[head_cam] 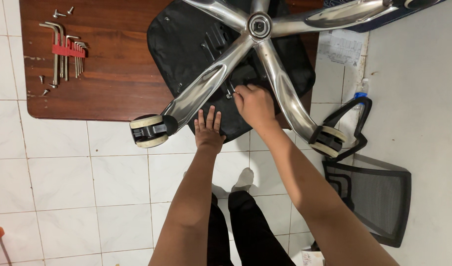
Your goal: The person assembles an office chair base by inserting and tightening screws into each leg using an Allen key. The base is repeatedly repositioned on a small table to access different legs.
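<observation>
An upturned black chair seat lies on a dark wooden table, with its chrome five-arm base pointing up at me. My left hand rests flat on the seat's near edge, fingers spread, just beside one chrome arm. My right hand is closed around a small metal tool pressed into the seat's underside between two chrome arms. Most of the tool is hidden by my fingers.
A set of hex keys in a red holder and several loose screws lie at the table's left. Two castor wheels hang over the table edge. A black mesh chair back lies on the white tiled floor at right, beside a paper sheet.
</observation>
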